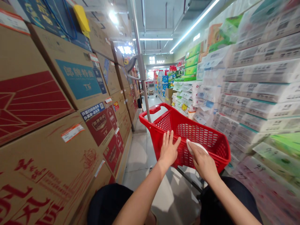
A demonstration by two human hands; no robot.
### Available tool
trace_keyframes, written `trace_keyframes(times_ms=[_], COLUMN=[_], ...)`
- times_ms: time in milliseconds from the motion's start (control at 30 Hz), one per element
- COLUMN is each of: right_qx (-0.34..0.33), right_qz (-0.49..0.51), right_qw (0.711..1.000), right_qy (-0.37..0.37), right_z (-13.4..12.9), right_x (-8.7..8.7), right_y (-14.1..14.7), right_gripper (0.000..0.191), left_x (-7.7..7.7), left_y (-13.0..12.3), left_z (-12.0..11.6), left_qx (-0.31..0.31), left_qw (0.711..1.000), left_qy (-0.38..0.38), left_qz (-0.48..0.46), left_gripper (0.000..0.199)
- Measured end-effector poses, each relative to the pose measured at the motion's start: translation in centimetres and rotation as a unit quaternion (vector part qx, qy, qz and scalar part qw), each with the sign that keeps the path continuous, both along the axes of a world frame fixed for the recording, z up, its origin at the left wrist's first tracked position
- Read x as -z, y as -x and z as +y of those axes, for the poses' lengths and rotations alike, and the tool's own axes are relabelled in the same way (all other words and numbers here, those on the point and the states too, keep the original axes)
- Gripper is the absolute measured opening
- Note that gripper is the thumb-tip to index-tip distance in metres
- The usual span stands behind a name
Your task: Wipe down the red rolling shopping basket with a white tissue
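A red plastic shopping cart (pixel 199 132) with perforated basket walls stands sideways before me, its grey pole handle (pixel 140 62) rising at the left. My left hand (pixel 168 149) lies against the near side of the basket with its fingers spread and nothing in them. Pressed to the same side, further right, my right hand (pixel 202 159) is closed on a white cloth (pixel 199 146). Most of the cloth is hidden beneath the hand, so I cannot tell whether it is fabric or paper. Inside the basket I see only the red mesh walls.
Stacked cardboard boxes (pixel 70 75) wall the left side. Packs of tissue paper (pixel 257 90) are piled high on the right, close to the cart. Pale floor tiles (pixel 137 150) run along the aisle, where another cart (pixel 151 87) stands far off. My knees flank the cart's near side.
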State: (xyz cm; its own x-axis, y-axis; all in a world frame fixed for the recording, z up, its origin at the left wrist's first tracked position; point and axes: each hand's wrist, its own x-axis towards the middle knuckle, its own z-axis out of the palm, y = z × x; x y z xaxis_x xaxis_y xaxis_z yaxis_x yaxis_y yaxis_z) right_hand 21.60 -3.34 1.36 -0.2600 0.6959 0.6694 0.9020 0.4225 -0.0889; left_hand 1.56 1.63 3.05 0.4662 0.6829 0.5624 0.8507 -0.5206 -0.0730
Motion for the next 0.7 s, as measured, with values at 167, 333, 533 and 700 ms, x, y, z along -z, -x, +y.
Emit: trace_keyframes(times_ms=[167, 333, 533, 700], right_qx=[-0.037, -0.069, -0.045, -0.034], right_qz=[0.017, 0.026, 0.01, 0.007], right_qw=[0.999, 0.997, 0.999, 0.999], right_qy=[-0.025, -0.027, 0.0, 0.008], right_z=[2.7, 3.4, 1.0, 1.7], right_x=[-0.9, -0.3, 1.1, -0.2], right_y=[4.2, 5.1, 1.5, 2.2], right_gripper=[0.072, 0.071, 0.073, 0.071], left_x=[-0.1, -0.3, 0.1, 0.2], left_y=[-0.6, 0.3, 0.9, -0.1], left_z=[0.0, 0.7, 0.4, 0.0], left_qx=[0.012, 0.022, 0.036, 0.04], left_qw=[1.0, 1.0, 0.999, 0.999], left_qy=[-0.007, -0.005, 0.004, 0.004], left_qz=[-0.012, -0.02, -0.024, -0.021], left_gripper=[0.085, 0.08, 0.085, 0.085])
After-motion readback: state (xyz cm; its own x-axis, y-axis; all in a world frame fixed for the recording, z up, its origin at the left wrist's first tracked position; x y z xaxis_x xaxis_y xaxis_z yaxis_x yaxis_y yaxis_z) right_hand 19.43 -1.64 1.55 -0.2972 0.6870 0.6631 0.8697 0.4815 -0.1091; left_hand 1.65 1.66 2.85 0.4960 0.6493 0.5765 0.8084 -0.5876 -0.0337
